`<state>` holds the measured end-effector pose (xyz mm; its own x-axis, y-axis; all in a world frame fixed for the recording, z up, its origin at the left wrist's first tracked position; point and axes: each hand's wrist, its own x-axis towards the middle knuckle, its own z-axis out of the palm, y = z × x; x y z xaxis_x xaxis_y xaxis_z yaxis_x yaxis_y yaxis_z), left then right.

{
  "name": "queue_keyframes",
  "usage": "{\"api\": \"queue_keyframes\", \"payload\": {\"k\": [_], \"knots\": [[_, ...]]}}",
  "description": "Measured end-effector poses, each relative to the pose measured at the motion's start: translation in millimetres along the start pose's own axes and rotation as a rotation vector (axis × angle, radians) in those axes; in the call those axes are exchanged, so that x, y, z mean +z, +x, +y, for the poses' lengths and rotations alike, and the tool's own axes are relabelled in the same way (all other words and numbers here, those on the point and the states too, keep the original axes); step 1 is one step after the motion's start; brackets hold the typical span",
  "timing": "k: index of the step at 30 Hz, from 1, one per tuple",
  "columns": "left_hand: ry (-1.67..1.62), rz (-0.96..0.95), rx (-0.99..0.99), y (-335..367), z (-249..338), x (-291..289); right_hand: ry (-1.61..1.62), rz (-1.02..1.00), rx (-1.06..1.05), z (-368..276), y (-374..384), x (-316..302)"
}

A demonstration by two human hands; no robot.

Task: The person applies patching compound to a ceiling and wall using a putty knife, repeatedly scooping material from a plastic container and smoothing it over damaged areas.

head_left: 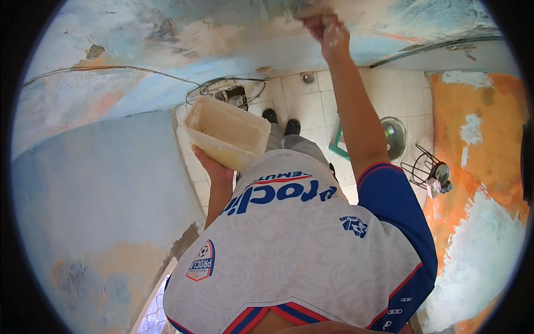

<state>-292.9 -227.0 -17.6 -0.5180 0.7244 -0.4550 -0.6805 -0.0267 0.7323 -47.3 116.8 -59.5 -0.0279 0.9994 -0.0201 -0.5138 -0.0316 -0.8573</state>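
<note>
My left hand (215, 165) is closed on a cream-coloured rectangular tub (228, 133), supporting it from below and the side. The tub tilts with its wide mouth facing up, and pale residue coats its inner walls. Stretched far forward, my right hand (329, 37) is up against the patchy wall (222, 36), its fingers closed and smeared with white paste. They grip a flat scraper-like tool (303, 12), whose blade is blurred and mostly hidden against the wall. Blue, grey and peach patches cover that wall.
Dark cables (139, 68) run along the wall into a loop near an opening low down. A green-framed object (338, 146), a round metal-looking basin (394, 138) and a black wire stand (425, 167) are on the tiled floor (303, 108) to the right. An orange wall (478, 145) with white patches rises beyond.
</note>
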Motion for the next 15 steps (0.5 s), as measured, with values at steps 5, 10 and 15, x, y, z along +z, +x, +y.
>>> {"api": "queue_keyframes", "payload": {"k": [5,10,15], "knots": [[0.005,-0.051,0.025,-8,-15,-13,0.116,-0.076,-0.179,-101,-39,72],[-0.057,-0.143,0.031,-12,-15,-5,-0.020,-0.049,-0.154,-97,-137,63],[-0.203,-0.211,0.079,1,-8,-1,-0.271,-0.168,-0.171,-134,-213,76]]}}
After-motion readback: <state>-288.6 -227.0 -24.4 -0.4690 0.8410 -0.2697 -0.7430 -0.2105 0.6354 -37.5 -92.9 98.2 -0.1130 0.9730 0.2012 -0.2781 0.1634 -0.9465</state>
